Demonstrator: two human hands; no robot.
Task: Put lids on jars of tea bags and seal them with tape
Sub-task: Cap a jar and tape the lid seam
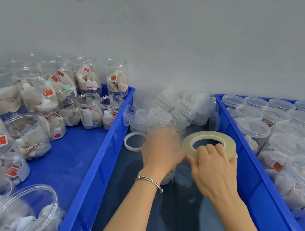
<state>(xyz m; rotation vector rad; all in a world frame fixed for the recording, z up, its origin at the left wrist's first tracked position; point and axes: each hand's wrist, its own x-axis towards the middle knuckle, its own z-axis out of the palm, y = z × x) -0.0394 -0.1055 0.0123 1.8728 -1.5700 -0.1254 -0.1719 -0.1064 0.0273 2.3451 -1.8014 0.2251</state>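
Two forearms reach forward over the dark table (173,215), side by side, palms down. On the left sits a big blue plastic bin (90,165) crowded with lidless clear plastic jars of tea bags (29,134), some upright, some tipped toward the camera. On the right, a second blue plastic bin (252,177) carries the capped clear jars (252,132), all upright in rows, lids facing up. Between the bins, against the wall, a heap of clear round plastic lids (178,107) lies in leaning stacks.

Now the hands. The left hand (160,151), a thin metal bangle (149,180) on its wrist, wraps down over the top of a tea-bag jar (168,176); the jar is almost wholly hidden beneath it, so which way it stands I cannot tell. The right hand (216,170) grips the large roll of translucent yellowish tape (208,142), fingers hooked through the core, thumb stretched left toward the other hand. The roll lies tilted, near flat, its hole facing up toward the camera. Just left of the left hand, a small whitish ring (134,141) lies flat on the table.
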